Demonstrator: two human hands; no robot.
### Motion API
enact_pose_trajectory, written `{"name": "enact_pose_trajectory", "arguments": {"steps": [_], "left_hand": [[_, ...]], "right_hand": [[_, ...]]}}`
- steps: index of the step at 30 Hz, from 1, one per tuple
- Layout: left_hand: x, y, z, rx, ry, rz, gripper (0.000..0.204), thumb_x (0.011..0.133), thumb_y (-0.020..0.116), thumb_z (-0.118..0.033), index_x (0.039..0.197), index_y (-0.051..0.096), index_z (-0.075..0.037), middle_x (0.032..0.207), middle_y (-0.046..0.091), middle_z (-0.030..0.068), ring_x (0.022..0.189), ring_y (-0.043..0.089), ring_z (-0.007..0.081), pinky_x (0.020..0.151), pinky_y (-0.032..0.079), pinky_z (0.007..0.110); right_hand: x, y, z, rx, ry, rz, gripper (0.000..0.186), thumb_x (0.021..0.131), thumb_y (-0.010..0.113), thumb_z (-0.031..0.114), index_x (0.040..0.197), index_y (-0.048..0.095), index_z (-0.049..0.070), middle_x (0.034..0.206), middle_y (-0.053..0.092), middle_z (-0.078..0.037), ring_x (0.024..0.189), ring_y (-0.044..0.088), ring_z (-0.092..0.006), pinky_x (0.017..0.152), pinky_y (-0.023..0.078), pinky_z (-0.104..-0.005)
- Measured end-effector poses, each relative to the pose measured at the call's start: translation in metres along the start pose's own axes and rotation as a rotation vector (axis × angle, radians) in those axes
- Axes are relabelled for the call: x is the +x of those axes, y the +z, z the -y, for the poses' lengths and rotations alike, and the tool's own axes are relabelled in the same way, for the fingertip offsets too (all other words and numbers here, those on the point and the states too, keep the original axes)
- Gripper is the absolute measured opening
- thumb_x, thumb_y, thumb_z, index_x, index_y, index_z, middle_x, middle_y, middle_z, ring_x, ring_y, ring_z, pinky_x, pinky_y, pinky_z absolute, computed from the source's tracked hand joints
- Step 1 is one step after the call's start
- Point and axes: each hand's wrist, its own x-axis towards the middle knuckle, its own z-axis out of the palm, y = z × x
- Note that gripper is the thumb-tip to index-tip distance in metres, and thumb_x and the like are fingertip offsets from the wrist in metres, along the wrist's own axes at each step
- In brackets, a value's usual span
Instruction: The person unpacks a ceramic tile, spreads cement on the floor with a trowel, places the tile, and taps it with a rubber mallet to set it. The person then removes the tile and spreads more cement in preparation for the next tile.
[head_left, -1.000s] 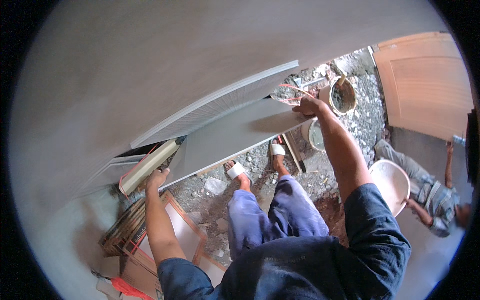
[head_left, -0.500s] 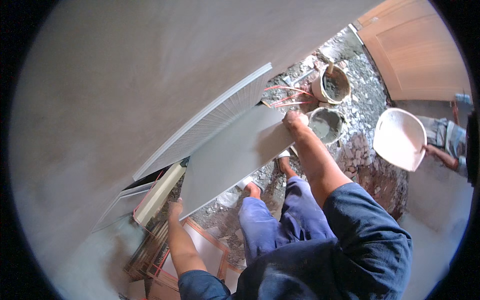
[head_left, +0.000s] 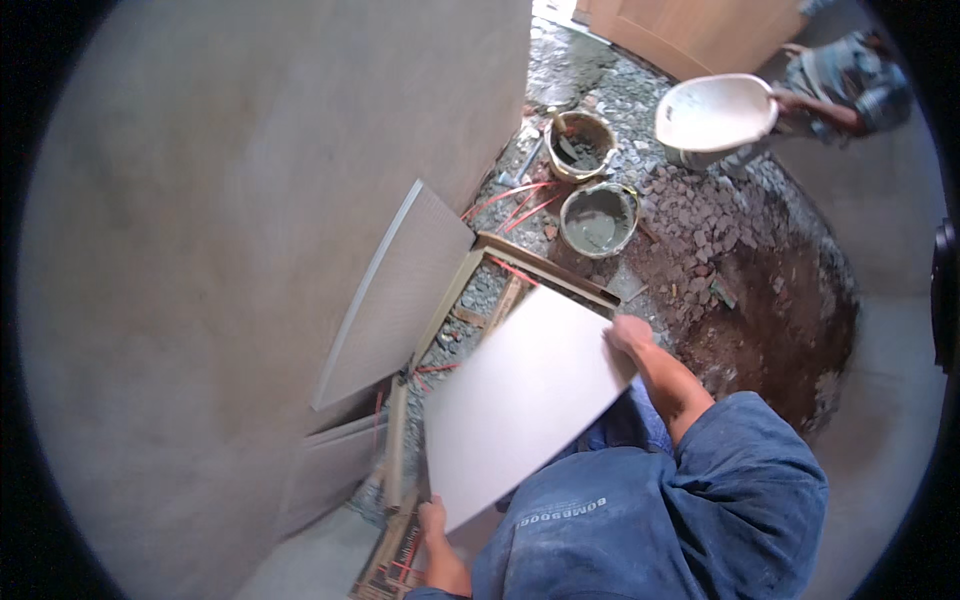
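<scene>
A large white rectangular tile (head_left: 530, 400) slants across in front of my body, its smooth face turned up. At its near left corner my left hand (head_left: 432, 515) grips the edge. My right hand (head_left: 630, 332) is closed round the far right edge. Another tile (head_left: 400, 290) leans against the plastered wall just left, its ribbed back showing. Beyond the held tile lies an open cardboard frame (head_left: 545, 262) with red straps and rubble inside its outline. My feet and the lower part of my legs are hidden.
Two buckets stand beyond: one of grey mortar (head_left: 598, 220), one with a trowel (head_left: 580, 148) in it. Broken stones (head_left: 705, 210) and bare soil (head_left: 780, 320) cover the right floor. A person holds a white basin (head_left: 715, 112) near a wooden door (head_left: 680, 35). Another panel (head_left: 330, 480) leans lower left.
Both hands have drawn the tile away from the wall toward my body, and its face has tipped upward. The cardboard frame has come into sight. My view has turned, and the person's basin now appears higher.
</scene>
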Motion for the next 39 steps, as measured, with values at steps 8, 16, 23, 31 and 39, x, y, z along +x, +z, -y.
{"name": "enact_pose_trajectory", "arguments": {"steps": [8,16,23,31,39], "left_hand": [[-0.023,-0.022,-0.104,0.422,0.041,0.166,0.063,0.091,0.048,-0.049,0.117,0.062,0.007,0.125,0.057,0.0285,0.122,0.052,0.0409,0.104,0.039,0.045],[-0.089,0.032,-0.280,0.745,0.326,0.073,0.057,0.091,0.052,-0.048,0.115,0.065,0.002,0.125,0.059,0.0228,0.118,0.056,0.0367,0.098,0.045,0.044],[-0.200,0.113,-0.461,0.916,0.594,-0.027,0.050,0.088,0.058,-0.049,0.116,0.068,-0.009,0.123,0.064,0.0144,0.115,0.060,0.0321,0.095,0.048,0.043],[-0.301,0.222,-0.578,1.040,0.999,-0.061,0.047,0.090,0.056,-0.048,0.111,0.070,-0.008,0.115,0.067,0.0159,0.109,0.064,0.0307,0.092,0.050,0.042],[-0.318,0.310,-0.664,1.252,0.972,-0.011,0.032,0.086,0.061,-0.029,0.113,0.071,-0.015,0.120,0.067,0.0056,0.112,0.064,0.0246,0.086,0.053,0.040]], "right_hand": [[-0.054,0.071,-0.187,0.149,0.314,0.202,0.040,0.084,0.066,0.036,0.111,0.070,0.007,0.119,0.066,-0.014,0.113,0.062,-0.0299,0.092,0.050,-0.0401],[-0.128,0.139,-0.385,0.496,0.564,0.235,0.046,0.087,0.064,0.040,0.118,0.066,0.006,0.125,0.062,-0.016,0.118,0.058,-0.0326,0.097,0.047,-0.0427],[-0.201,0.224,-0.522,0.763,0.649,0.157,0.056,0.087,0.063,0.039,0.125,0.057,-0.002,0.130,0.055,-0.024,0.122,0.052,-0.0381,0.101,0.042,-0.0425],[-0.287,0.317,-0.547,0.921,0.883,0.138,0.066,0.089,0.052,0.043,0.129,0.049,-0.010,0.130,0.049,-0.035,0.124,0.047,-0.0447,0.111,0.030,-0.0442],[-0.326,0.321,-0.522,1.032,1.043,0.198,0.068,0.087,0.058,0.050,0.117,0.057,-0.011,0.118,0.060,-0.031,0.114,0.058,-0.0421,0.095,0.044,-0.0476]]}}
